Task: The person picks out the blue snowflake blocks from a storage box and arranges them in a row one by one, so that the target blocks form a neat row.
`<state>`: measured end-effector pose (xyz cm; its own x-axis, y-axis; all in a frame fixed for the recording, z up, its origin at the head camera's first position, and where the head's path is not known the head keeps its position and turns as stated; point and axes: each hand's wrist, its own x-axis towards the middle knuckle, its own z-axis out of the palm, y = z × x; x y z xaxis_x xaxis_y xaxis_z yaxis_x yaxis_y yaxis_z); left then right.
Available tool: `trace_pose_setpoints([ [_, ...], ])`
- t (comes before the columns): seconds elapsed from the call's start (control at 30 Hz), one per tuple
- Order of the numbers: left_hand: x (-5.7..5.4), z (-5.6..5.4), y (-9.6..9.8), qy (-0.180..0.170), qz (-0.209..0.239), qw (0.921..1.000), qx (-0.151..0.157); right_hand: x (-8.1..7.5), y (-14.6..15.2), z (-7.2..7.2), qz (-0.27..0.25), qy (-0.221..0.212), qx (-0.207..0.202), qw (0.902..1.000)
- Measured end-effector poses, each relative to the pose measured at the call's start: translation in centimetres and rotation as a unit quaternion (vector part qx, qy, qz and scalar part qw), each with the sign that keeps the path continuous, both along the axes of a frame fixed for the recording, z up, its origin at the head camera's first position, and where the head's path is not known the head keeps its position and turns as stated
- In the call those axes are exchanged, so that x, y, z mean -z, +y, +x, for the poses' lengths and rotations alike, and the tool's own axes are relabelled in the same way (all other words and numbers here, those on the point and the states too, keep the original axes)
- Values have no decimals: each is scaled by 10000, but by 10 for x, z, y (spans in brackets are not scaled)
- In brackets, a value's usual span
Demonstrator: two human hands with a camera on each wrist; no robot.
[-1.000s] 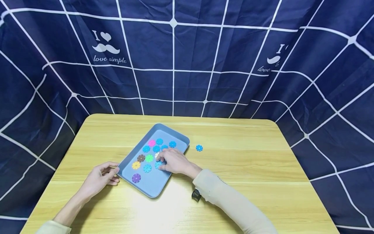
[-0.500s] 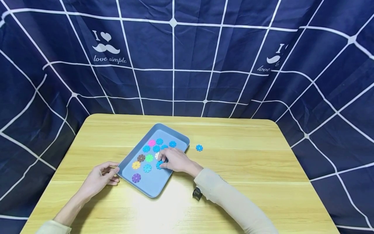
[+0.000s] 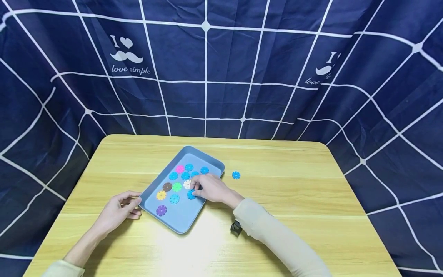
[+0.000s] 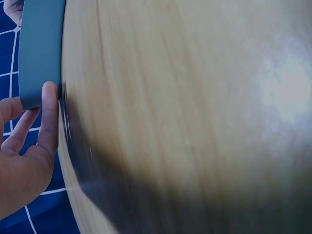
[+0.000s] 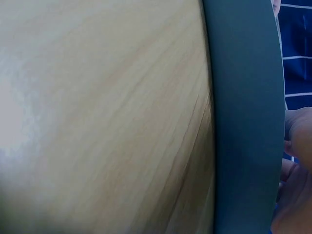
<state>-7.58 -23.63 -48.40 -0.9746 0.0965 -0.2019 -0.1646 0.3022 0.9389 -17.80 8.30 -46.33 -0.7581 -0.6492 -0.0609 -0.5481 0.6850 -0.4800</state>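
A blue-grey tray (image 3: 174, 223) lies at an angle on the table, holding several notched plastic snowflake discs. My left hand (image 3: 119, 209) grips its left corner, thumb at the rim and fingers below; the left wrist view shows these fingers on the tray wall (image 4: 41, 53). Over the tray's right side, my right hand (image 3: 212, 188) has curled fingers, with the thumb tip at a blue snowflake disc (image 3: 191, 194) that they partly cover. A white disc (image 3: 187, 184) lies just left of these fingertips. In the right wrist view, the tray wall hides much of the right hand (image 5: 297, 180).
Green (image 3: 177, 187), brown (image 3: 167, 187), yellow (image 3: 161, 195), purple (image 3: 161, 210) and pink (image 3: 180, 169) discs lie in the tray among other blue ones. One blue disc (image 3: 236, 175) is on the wooden table (image 3: 294, 192) outside it. A dark grid curtain (image 3: 225, 69) stands behind.
My right hand has shifted slightly right, and the blue disc at its thumb has slid the same way. More of the white disc shows. The left hand and tray stay put.
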Motion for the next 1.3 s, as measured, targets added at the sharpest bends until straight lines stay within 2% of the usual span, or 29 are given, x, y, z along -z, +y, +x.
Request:
trace_pose_setpoints([
  [0.53, -1, -1, 0, -110, -6, 9999, 7, -9, 17, -2, -597, -60, 174, 9980],
  [0.87, -3, 1, 1, -69, -77, 9999, -15, -17, 33, -5, -1057, -181, 489, 9930],
  [1.3, -5, 0, 2, -36, -180, 9998, -92, -31, 54, -7, -1316, -295, 889, 9869],
])
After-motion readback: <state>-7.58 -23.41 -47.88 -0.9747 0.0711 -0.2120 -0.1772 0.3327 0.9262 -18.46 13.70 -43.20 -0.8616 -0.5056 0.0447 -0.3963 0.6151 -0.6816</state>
